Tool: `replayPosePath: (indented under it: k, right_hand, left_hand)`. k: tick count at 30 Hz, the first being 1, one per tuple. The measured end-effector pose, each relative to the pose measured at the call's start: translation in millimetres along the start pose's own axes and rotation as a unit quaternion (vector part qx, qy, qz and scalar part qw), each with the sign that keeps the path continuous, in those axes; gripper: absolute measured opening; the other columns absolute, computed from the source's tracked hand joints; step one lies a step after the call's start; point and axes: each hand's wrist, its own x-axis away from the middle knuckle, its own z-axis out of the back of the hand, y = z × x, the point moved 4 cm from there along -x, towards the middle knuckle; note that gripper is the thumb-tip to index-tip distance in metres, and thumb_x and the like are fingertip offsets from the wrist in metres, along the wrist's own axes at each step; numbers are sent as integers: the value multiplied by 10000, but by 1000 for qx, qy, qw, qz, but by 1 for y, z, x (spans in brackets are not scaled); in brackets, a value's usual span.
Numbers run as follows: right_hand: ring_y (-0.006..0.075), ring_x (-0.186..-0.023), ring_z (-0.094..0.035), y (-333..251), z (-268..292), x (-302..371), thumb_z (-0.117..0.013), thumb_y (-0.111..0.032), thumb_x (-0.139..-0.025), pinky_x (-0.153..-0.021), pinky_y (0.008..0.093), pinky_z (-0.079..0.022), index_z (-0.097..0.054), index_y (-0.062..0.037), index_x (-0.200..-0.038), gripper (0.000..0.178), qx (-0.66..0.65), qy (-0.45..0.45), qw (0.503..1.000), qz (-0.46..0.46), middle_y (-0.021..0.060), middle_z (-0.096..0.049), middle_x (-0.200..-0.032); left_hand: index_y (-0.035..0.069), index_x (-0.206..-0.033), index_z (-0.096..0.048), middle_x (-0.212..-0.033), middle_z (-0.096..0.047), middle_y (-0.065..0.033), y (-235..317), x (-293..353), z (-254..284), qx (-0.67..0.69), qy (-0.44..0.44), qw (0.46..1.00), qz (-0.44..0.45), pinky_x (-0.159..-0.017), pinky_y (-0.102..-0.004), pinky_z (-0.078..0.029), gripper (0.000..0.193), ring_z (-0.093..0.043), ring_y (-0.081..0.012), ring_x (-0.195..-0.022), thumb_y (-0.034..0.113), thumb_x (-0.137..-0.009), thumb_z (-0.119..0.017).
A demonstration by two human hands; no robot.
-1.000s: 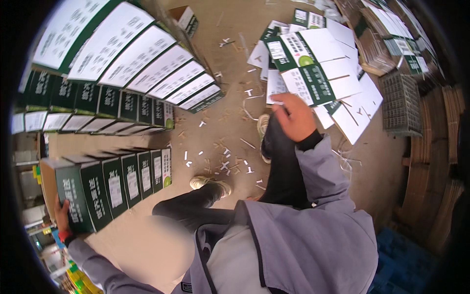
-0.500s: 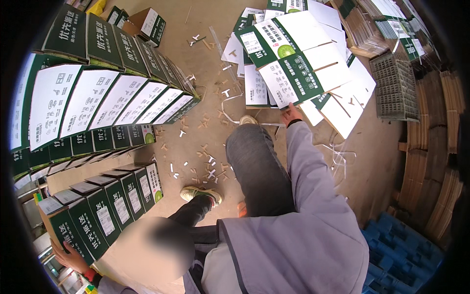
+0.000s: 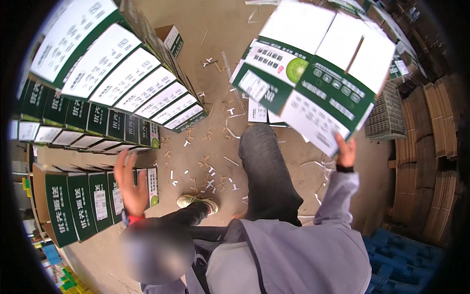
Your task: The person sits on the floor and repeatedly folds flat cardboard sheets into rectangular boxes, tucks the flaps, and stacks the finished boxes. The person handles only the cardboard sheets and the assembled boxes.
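Note:
My right hand (image 3: 345, 153) grips the lower edge of a flat, unfolded green and white carton (image 3: 318, 73) with a kiwi picture, held up in the air on the right. My left hand (image 3: 129, 185) hangs open with fingers spread, holding nothing, just in front of a row of standing green and white boxes (image 3: 83, 201) at the lower left. My grey jacket and dark trousers fill the lower middle, and one shoe (image 3: 196, 202) rests on the floor.
Stacked rows of finished green and white boxes (image 3: 122, 88) rise at the left. More flat cartons (image 3: 259, 111) lie on the floor under the lifted one. Cardboard scraps litter the brown floor (image 3: 205, 161). Grey crates (image 3: 387, 115), brown cardboard stacks (image 3: 435, 161) and a blue pallet (image 3: 406, 259) stand at the right.
My right hand has lifted one flat carton off the floor pile and raised it toward me. My left hand has left the lower box row and come up, open.

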Motion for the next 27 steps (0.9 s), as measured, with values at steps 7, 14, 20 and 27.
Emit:
replayPosePath:
  k: [7,14,20,27]
  right_hand:
    - [227,-1159,-703,-128,85,41,-819,-287,-986,-1004,388,-545,-683,34,-1334,493,-52,-154,984,73,128,-746,-1287]
    - [156,-1107,-636,-114,-96,-22,-803,-258,-982,-961,325,-500,-629,6,-1373,503,58,-199,971,117,40,-711,-1230]
    - [196,-1329,-548,-93,-297,16,-783,-211,-1004,-1153,360,-412,-459,0,-1531,654,-127,-207,953,183,111,-578,-1444]
    - [229,-1388,-492,55,-378,55,-637,-426,-1095,-1194,384,-356,-491,-3,-1516,614,-149,-232,960,38,130,-543,-1497]
  left_hand:
    - [-53,-1591,-417,-1640,-434,-257,70,-89,-34,319,87,944,-2,-1265,-448,-315,674,-420,-375,-1519,204,-1028,-683]
    - [-31,-1458,-570,-1336,-658,-93,0,-79,41,529,278,783,174,-1042,-328,-465,427,-603,-162,-1187,242,-1130,-551]
    - [-31,-1581,-442,-1523,-547,-142,-53,34,56,369,411,816,168,-1198,-363,-370,515,-518,-238,-1394,120,-1102,-555]
    - [-31,-1394,-538,-1308,-605,-123,-156,137,-24,383,387,756,364,-1038,-355,-429,541,-547,-203,-1162,430,-1114,-577]
